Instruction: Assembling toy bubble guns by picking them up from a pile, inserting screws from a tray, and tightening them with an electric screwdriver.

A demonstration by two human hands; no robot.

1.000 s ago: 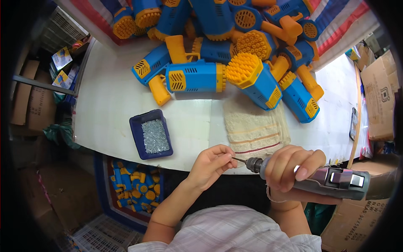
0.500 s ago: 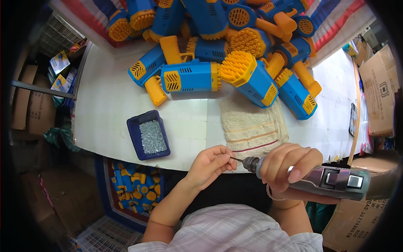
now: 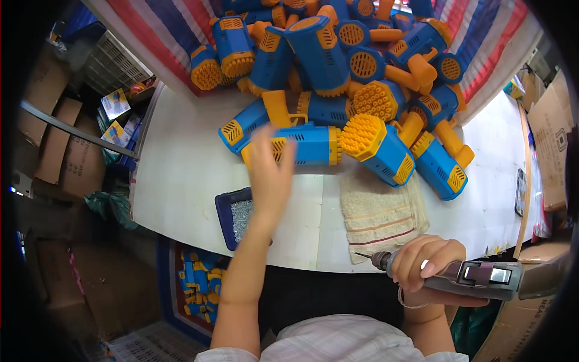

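My right hand (image 3: 427,265) is wrapped around a grey electric screwdriver (image 3: 476,279), its thin bit pointing left over the table's near edge. My left hand (image 3: 269,172), smeared by motion, is stretched over the table at the nearest blue-and-yellow toy bubble gun (image 3: 313,145). That gun lies on its side, its studded yellow nozzle to the right, and my hand hides its left end. I cannot tell whether my fingers touch it. Partly behind my left forearm is a dark blue tray (image 3: 224,220) of small silvery screws (image 3: 240,218).
A pile of similar bubble guns (image 3: 313,54) covers the far side, against a striped cloth (image 3: 181,42). A beige towel (image 3: 377,211) lies near the right hand. Below the table's left edge stands a crate of more blue-and-yellow toys (image 3: 202,277). Cardboard boxes (image 3: 552,145) flank the table.
My left hand has left the screwdriver's bit and moved forward to the nearest bubble gun. My right hand still holds the screwdriver. The whole view has shifted slightly.
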